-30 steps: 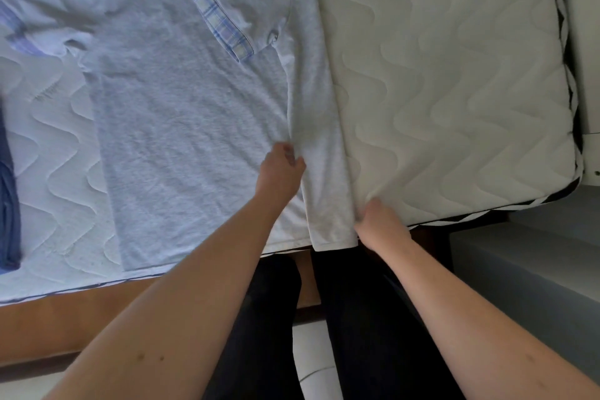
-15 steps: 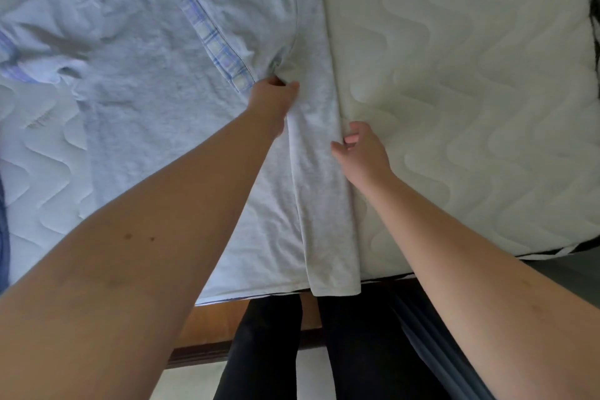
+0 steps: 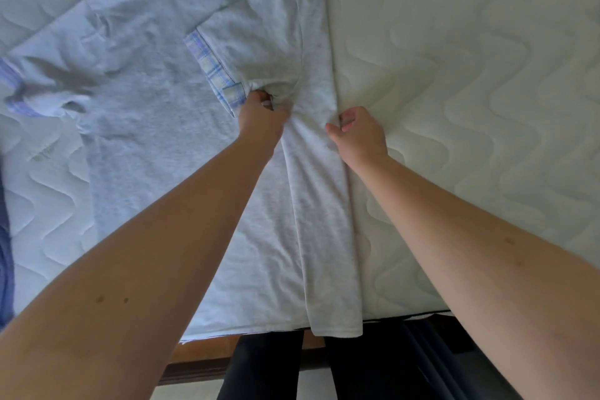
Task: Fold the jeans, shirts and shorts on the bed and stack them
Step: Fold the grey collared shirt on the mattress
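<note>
A light grey shirt [image 3: 156,127] with blue plaid sleeve cuffs lies spread on the quilted mattress [image 3: 470,91]. Its right side is folded inward as a long strip, and the right sleeve [image 3: 256,36] lies folded over the body. My left hand [image 3: 263,110] pinches the fabric at the sleeve's armpit, beside the plaid cuff [image 3: 214,71]. My right hand [image 3: 357,130] grips the folded right edge of the shirt, fingers curled on the cloth. The hem [image 3: 334,328] hangs at the bed's near edge.
A dark blue garment [image 3: 5,253] shows at the far left edge of the bed. The wooden bed frame [image 3: 201,354] runs below the mattress. My dark-trousered legs [image 3: 266,367] stand against it.
Both hands slid up the folded strip from near the hem to the armpit area. The left hand now pinches fabric by the cuff, and the right hand has curled onto the folded edge.
</note>
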Available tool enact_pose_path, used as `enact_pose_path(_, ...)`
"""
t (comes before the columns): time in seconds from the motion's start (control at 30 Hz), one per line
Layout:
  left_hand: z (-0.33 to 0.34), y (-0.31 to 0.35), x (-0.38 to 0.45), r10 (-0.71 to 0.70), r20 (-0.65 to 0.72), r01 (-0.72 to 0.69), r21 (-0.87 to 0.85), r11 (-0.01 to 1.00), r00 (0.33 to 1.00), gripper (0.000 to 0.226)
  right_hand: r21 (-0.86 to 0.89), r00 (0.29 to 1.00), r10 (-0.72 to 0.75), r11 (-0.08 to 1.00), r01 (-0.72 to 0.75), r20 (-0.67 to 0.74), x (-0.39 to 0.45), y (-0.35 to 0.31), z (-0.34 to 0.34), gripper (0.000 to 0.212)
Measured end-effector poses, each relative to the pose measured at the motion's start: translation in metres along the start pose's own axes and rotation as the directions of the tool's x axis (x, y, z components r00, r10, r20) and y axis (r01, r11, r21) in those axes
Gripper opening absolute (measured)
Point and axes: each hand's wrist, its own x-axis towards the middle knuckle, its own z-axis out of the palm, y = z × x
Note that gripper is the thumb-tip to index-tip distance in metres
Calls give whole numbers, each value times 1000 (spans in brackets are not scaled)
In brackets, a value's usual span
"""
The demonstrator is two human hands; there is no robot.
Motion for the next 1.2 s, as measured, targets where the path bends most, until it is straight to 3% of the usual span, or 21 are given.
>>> enact_pose_path(0.13,-11,-7,-3,-67,96,71,-45,996,993,21,-85,1000,8,996,-7,8,10,-5,1,19)
enact_pose_path(0.23,-16,-8,-3,23,74,-24,8,1000,997,23,-142,999,38,989,-39,-10,15,-6,1,13)
enact_pose_path(0.33,-22,2,-3,10,92,-28,199,980,996,11,-117,998,16,993,-22,-59,18,-9,0,16)
enact_pose_path(0.4,-27,15,-3,3,116,-51,408,912,993,26,-99,997,-27,995,19,-77,21,-13,-1,21)
enact_pose_path(0.47,-31,30,4,144,100,-175,552,815,984,47,-79,994,-50,996,43,-93,29,-20,-3,27)
enact_pose_path(0.57,-27,60,20,334,118,-337,586,737,935,46,-65,991,-82,995,76,-108,44,-30,-5,29)
enact_pose_path(0.7,-11,94,55,439,157,-450,535,715,885,19,-30,986,-144,989,142,-80,66,-43,-7,32)
enact_pose_path(0.87,13,131,104,565,201,-550,623,556,800,38,35,994,-102,994,100,47,93,-48,-11,38)
enact_pose_path(1.0,36,162,141,479,282,-493,772,402,831,41,48,986,-89,995,83,139,107,-46,-12,30)
enact_pose_path(1.1,49,180,160,403,325,-482,784,391,855,32,34,982,-103,994,99,160,111,-42,-13,25)
enact_pose_path(1.2,54,192,173,418,345,-508,768,389,841,26,25,979,-98,995,96,177,113,-38,-11,25)
